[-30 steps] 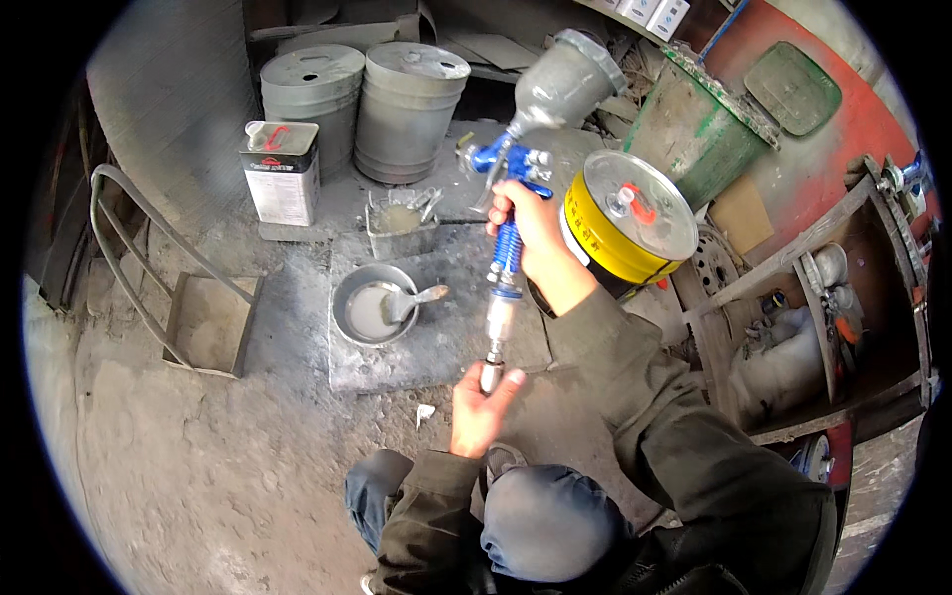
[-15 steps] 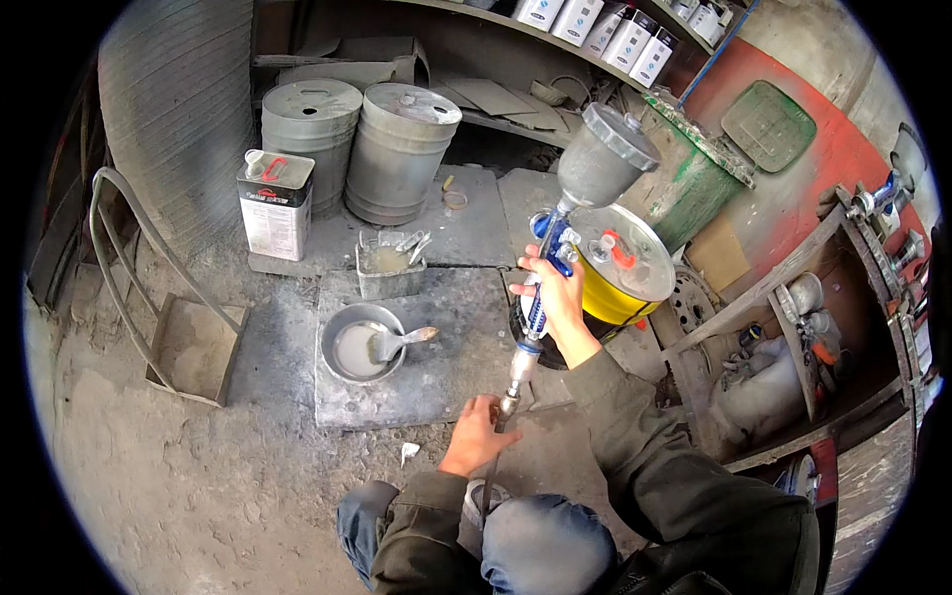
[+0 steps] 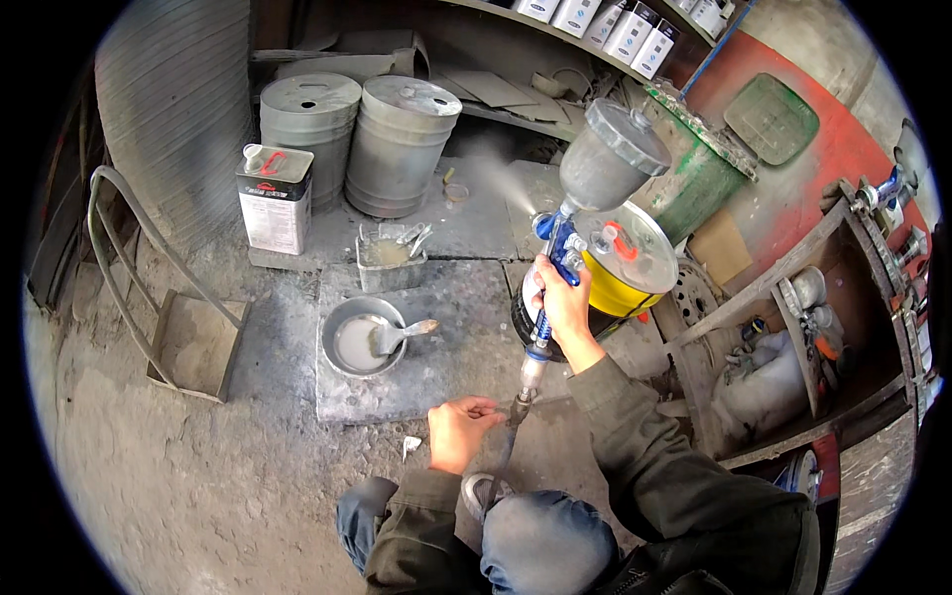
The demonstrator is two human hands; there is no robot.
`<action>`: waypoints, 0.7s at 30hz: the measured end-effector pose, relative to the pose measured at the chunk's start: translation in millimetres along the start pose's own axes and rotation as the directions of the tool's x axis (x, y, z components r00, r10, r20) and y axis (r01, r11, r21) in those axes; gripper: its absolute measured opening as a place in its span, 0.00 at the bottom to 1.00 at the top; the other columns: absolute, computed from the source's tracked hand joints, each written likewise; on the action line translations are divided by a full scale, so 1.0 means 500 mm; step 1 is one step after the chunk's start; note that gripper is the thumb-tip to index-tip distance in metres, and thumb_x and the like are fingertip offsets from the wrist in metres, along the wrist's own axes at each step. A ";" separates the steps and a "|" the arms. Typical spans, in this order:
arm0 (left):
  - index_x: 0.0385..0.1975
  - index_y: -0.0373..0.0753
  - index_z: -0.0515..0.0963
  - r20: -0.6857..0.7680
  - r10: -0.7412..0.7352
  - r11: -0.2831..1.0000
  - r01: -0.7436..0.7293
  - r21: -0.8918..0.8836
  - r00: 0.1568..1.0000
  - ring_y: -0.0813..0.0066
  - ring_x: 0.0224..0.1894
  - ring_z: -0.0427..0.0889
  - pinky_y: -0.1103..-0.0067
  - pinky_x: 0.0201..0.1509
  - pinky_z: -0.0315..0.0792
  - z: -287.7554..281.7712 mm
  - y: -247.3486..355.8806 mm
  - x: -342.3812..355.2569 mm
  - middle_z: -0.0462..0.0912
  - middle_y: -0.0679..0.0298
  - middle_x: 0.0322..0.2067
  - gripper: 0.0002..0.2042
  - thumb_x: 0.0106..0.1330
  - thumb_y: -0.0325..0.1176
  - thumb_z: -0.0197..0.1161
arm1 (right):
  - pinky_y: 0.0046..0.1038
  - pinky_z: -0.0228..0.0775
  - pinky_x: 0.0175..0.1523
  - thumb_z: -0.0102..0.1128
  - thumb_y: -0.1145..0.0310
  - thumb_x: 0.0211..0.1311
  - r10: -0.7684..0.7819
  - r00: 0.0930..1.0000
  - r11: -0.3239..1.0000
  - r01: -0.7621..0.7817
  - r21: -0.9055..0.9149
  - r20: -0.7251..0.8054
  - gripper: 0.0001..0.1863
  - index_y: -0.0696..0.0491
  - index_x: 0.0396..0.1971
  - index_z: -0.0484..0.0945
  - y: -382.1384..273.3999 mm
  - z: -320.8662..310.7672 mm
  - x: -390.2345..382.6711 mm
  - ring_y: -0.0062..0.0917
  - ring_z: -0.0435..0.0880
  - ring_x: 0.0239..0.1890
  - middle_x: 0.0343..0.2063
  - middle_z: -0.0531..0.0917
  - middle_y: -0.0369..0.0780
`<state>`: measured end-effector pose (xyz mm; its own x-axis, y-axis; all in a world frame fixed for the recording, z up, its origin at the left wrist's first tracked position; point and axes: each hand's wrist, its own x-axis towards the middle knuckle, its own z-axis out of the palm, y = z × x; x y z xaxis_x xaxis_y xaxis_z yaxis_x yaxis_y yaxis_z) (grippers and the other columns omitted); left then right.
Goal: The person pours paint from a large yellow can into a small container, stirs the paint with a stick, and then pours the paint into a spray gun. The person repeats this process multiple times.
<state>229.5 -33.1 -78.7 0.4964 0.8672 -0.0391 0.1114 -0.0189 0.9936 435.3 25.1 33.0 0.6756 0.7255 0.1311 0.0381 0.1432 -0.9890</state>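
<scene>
My right hand [image 3: 565, 302] is wrapped round the handle of a blue and silver spray gun [image 3: 556, 238], held upright. A grey gravity cup [image 3: 610, 159] sits on its top, and pale mist [image 3: 508, 188] fans out from the nozzle to the far left. Under the handle hangs an air hose fitting [image 3: 526, 397], from which a dark hose runs down toward my knees. My left hand [image 3: 461, 433] is closed, thumb and fingers pinched at the left edge of this fitting.
A grey bowl [image 3: 333, 357] of pale liquid holds a brush [image 3: 402, 337]; behind it stands a square tub [image 3: 390, 277]. Two metal drums [image 3: 397, 149] and a rectangular can [image 3: 275, 213] are farther back. Right of the gun are a yellow drum [image 3: 645, 278], a green bin [image 3: 699, 193] and a wooden shelf [image 3: 744, 307].
Mist has started coming out of the spray gun's nozzle. The gun and my right hand have shifted slightly to the right. My left hand has moved left, from around the fitting to its edge.
</scene>
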 end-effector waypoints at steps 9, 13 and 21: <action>0.35 0.31 0.84 0.080 -0.199 0.978 0.203 -0.047 0.977 0.78 0.30 0.86 0.81 0.34 0.79 -0.003 0.022 0.000 0.87 0.57 0.26 0.13 0.60 0.36 0.71 | 0.21 0.74 0.20 0.60 0.70 0.66 -0.035 0.999 0.999 0.035 0.017 0.028 0.12 0.53 0.46 0.71 0.016 0.000 -0.006 0.14 0.74 0.25 0.27 0.75 0.32; 0.43 0.29 0.81 0.105 -0.062 0.997 0.056 0.059 0.993 0.73 0.36 0.87 0.78 0.40 0.80 0.014 -0.001 -0.004 0.87 0.54 0.32 0.19 0.62 0.40 0.70 | 0.25 0.79 0.23 0.60 0.70 0.65 0.003 0.998 1.000 -0.002 -0.012 0.066 0.10 0.54 0.43 0.73 0.023 -0.009 0.001 0.17 0.77 0.28 0.31 0.77 0.34; 0.55 0.30 0.73 0.332 -0.055 0.996 0.026 0.090 0.942 0.72 0.42 0.86 0.76 0.46 0.78 0.040 -0.051 -0.007 0.85 0.52 0.42 0.26 0.61 0.38 0.70 | 0.21 0.71 0.19 0.64 0.67 0.63 -0.032 0.998 0.999 0.034 0.036 -0.052 0.09 0.54 0.33 0.75 0.024 0.018 -0.008 0.16 0.74 0.19 0.22 0.75 0.33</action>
<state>242.0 -45.6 -105.9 0.7473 0.6523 -0.1263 0.2013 -0.0410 0.9787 426.5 29.7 21.2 0.7113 0.6847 0.1590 0.0347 0.1917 -0.9808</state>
